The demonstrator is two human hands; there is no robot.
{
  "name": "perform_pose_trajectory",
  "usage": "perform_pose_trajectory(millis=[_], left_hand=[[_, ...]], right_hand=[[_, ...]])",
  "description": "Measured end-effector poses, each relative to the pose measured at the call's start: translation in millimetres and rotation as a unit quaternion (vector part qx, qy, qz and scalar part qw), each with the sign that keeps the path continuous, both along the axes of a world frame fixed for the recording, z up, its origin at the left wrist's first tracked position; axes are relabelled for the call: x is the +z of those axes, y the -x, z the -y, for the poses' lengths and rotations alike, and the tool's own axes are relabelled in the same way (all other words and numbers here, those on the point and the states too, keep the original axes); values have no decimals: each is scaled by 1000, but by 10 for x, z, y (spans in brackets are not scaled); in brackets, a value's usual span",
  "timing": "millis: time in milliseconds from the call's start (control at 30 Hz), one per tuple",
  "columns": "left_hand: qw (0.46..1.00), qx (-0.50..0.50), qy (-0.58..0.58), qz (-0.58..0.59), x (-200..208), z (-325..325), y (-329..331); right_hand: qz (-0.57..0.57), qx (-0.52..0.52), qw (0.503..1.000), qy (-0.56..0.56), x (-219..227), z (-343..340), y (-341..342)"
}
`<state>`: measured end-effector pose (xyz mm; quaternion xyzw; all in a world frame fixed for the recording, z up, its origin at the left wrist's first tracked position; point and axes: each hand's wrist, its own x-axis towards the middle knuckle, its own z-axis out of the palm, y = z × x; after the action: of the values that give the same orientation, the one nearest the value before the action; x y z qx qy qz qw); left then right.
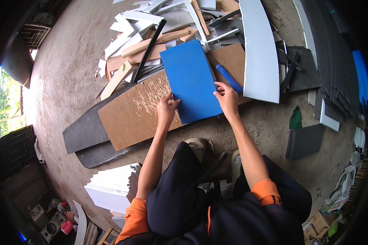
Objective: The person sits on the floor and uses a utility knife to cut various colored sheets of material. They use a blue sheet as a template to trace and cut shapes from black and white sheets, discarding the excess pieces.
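A flat blue rectangular sheet (192, 77), which looks like foam, lies over a worn brown board (131, 110) in front of me. My left hand (167, 107) is closed, pinching the sheet's left edge near its lower corner. My right hand (227, 97) pinches the right edge, with thumb and fingers drawn together. Just beyond my right hand, a blue-handled knife (229, 77) rests on the board, its far end partly hidden by the sheet. The sheet covers the middle of the board.
White, tan and black offcuts (151, 36) are heaped beyond the board. A long white panel (261, 53) lies right of the knife. Stacked white sheets (112, 190) stand by my left arm; a dark grey block (304, 141) sits on the floor at right. Dark sheets (331, 53) line the far right.
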<state>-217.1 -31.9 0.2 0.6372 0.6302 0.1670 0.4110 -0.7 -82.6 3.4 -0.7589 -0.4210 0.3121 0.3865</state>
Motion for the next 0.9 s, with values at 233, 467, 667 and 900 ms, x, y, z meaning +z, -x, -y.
perform_pose_trajectory(millis=[233, 467, 667, 900], left_hand=[[992, 34, 53, 109, -72, -54, 48], [993, -36, 39, 104, -81, -65, 58], [994, -96, -37, -32, -112, -48, 32], [965, -157, -189, -89, 267, -201, -265]], right_hand=[[-129, 54, 989, 48, -7, -63, -257], [-97, 74, 991, 56, 22, -15, -269], [-55, 59, 995, 53, 75, -23, -182], [251, 5, 963, -102, 81, -229, -390]])
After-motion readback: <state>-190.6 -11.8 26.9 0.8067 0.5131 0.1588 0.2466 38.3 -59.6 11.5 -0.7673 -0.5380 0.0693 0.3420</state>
